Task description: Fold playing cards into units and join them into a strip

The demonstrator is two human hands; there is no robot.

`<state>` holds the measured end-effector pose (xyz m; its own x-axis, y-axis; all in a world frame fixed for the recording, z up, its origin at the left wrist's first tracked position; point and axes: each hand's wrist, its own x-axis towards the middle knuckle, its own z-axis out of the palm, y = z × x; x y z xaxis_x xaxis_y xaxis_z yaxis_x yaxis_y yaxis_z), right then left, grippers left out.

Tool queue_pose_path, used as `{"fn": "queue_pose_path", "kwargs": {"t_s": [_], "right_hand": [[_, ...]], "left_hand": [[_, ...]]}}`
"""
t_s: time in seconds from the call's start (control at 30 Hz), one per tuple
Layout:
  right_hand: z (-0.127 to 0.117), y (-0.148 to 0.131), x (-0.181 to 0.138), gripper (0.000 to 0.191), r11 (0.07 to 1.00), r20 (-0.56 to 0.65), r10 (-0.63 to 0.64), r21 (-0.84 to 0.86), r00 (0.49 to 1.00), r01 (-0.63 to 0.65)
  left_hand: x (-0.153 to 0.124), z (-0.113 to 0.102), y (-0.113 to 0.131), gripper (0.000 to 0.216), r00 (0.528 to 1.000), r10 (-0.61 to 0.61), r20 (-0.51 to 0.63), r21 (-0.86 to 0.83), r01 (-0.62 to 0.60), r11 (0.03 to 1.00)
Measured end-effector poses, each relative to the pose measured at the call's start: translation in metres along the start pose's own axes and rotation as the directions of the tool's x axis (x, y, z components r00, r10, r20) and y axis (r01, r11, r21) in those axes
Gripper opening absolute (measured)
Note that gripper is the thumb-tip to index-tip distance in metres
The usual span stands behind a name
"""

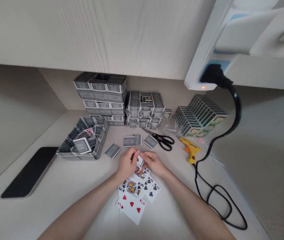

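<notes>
My left hand [126,163] and my right hand [154,162] meet over the desk, and both pinch one small folded playing card [139,161] between their fingertips. Directly below them lies a loose pile of face-up playing cards [135,193], with a three of hearts nearest me. Folded card pieces [129,141] with patterned backs lie just beyond my hands.
Card-built blocks stand at the back: a tall stack [101,96], a lower one [144,108], a slanted one [199,115] and an open card box [83,141]. Black scissors [163,140], a yellow glue gun [191,150] with a black cord [214,196], and a phone [30,171] lie nearby.
</notes>
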<state>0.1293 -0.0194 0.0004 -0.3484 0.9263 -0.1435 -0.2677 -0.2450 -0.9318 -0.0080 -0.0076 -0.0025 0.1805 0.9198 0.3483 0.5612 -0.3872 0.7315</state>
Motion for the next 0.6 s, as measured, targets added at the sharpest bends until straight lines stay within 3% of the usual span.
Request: {"fn": "queue_pose_path", "kwargs": {"t_s": [0.33, 0.6], "right_hand": [[-0.0006, 0.0, -0.0018, 0.04, 0.999, 0.003, -0.012, -0.039, 1.0, 0.012], [-0.0006, 0.0051, -0.0026, 0.041, 0.992, -0.044, -0.044, -0.123, 0.998, 0.038]], "left_hand": [[-0.0036, 0.001, -0.0019, 0.025, 0.996, 0.083, -0.025, 0.078, -0.081, 0.994], [-0.0035, -0.0044, 0.0003, 0.026, 0.97, 0.24, 0.027, 0.28, -0.238, 0.93]]}}
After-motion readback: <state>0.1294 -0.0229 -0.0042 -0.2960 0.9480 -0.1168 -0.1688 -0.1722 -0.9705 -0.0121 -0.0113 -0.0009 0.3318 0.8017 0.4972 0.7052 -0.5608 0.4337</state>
